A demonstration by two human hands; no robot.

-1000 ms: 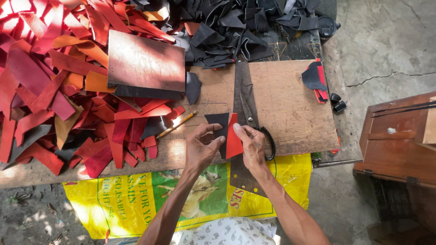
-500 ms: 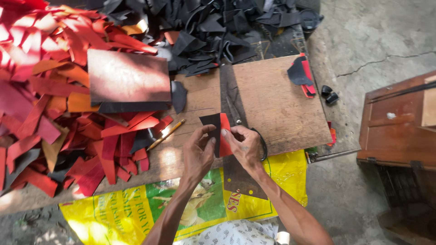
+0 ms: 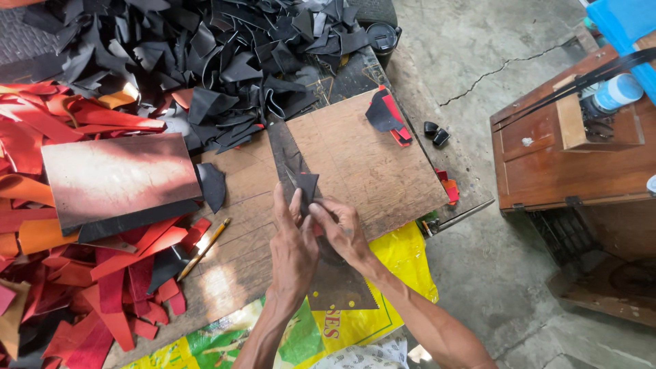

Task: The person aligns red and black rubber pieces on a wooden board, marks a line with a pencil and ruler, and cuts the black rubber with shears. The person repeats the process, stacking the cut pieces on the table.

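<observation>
Small black leather piece [image 3: 307, 186] held upright over the plywood board [image 3: 383, 171], just above board centre, both hands pinching it: left hand [image 3: 292, 239] grips its 8 o'clock side, right hand [image 3: 342, 229] its 5 o'clock edge, red showing under the fingers. Best to keep the edges flush and thumbs tight so the layers don't slip. Pencil [image 3: 203, 249] at 8 o'clock, stacked red-black cut pieces [image 3: 387, 116] at 1 o'clock, black scrap pile [image 3: 225, 55] at 11.
</observation>
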